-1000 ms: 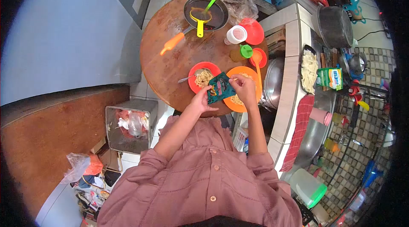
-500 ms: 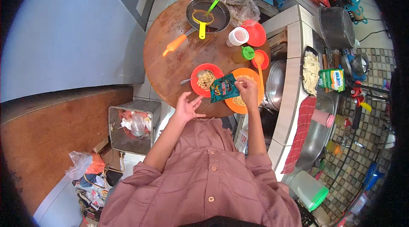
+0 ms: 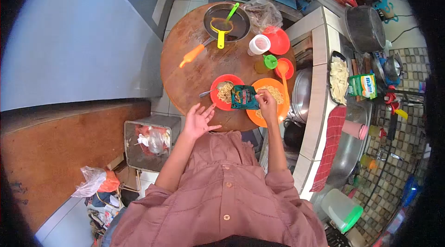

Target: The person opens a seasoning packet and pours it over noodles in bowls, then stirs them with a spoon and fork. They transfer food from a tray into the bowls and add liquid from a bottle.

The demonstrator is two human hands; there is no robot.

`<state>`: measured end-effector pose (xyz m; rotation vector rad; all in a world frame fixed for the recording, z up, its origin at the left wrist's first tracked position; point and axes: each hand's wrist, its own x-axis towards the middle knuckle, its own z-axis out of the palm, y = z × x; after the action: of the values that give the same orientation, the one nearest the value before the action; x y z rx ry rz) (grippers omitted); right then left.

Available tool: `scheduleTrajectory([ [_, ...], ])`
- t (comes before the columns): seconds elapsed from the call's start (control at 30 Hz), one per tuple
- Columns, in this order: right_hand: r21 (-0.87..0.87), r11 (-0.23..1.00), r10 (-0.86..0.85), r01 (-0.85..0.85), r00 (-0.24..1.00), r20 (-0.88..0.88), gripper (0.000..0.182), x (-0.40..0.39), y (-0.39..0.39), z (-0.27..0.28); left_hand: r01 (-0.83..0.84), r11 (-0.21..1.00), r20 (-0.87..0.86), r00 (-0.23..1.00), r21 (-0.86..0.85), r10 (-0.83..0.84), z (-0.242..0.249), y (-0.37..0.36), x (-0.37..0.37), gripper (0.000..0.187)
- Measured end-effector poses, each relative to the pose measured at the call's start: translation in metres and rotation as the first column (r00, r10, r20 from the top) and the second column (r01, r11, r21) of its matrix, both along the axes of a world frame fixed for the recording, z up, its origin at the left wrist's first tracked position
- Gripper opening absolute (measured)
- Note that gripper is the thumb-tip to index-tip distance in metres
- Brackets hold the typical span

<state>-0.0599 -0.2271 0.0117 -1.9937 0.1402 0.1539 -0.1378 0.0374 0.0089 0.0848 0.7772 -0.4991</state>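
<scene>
My right hand (image 3: 266,102) pinches the edge of a dark green printed packet (image 3: 244,97), held over the near side of the table. Behind the packet, a red bowl (image 3: 234,79) holds noodles (image 3: 225,93) and a metal spoon or fork (image 3: 204,94). Under and beside my right hand is an orange plate (image 3: 261,83) with more noodles (image 3: 277,94). My left hand (image 3: 198,121) hangs palm up with fingers spread, left of the packet and apart from it, holding nothing.
On the round wooden table (image 3: 185,80) stand a frying pan (image 3: 238,29) with a yellow strainer (image 3: 221,38), a white cup (image 3: 259,44), a green-lidded jar (image 3: 266,63), a red plate (image 3: 278,41) and an orange ladle (image 3: 284,78). A trash bin (image 3: 148,154) is left; a tiled counter (image 3: 315,108) runs right.
The packet has turned more upright and level in my right hand. My left hand's fingers have turned upward and spread, palm more exposed. The whole view has shifted slightly.
</scene>
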Motion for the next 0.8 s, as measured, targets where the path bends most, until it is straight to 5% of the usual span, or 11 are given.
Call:
scheduleTrajectory([
  [0.23, 0.320, 0.942, -0.165, 0.098, 0.968, 0.188, 0.010, 0.020, -0.029, 0.014, 0.055, 0.975, 0.099, 0.992, 0.214, -0.078, -0.009, 0.007, -0.008, 0.024],
  [0.4, 0.672, 0.712, -0.355, 0.203, 0.930, 0.096, 0.017, 0.081, -0.052, 0.034, 0.056, 0.962, 0.073, 0.994, 0.268, -0.078, -0.013, 0.017, -0.016, 0.024],
  [0.53, 0.748, 0.642, -0.393, 0.170, 0.911, 0.130, 0.018, 0.151, -0.064, 0.019, 0.056, 0.948, 0.051, 0.996, 0.313, -0.076, -0.018, 0.025, -0.024, 0.024],
  [0.7, 0.646, 0.733, -0.421, 0.212, 0.888, 0.187, 0.019, 0.246, -0.064, -0.033, 0.064, 0.919, -0.024, 0.998, 0.389, -0.059, -0.019, 0.034, -0.030, 0.024],
  [0.77, 0.358, 0.863, -0.453, 0.356, 0.859, 0.239, 0.018, 0.294, -0.056, -0.072, 0.064, 0.902, -0.062, 0.997, 0.427, -0.042, -0.029, 0.042, -0.036, 0.025],
  [0.8, 0.432, 0.817, -0.494, 0.381, 0.850, 0.184, 0.019, 0.303, -0.048, -0.076, 0.053, 0.899, -0.076, 0.997, 0.435, -0.023, -0.029, 0.044, -0.036, 0.026],
])
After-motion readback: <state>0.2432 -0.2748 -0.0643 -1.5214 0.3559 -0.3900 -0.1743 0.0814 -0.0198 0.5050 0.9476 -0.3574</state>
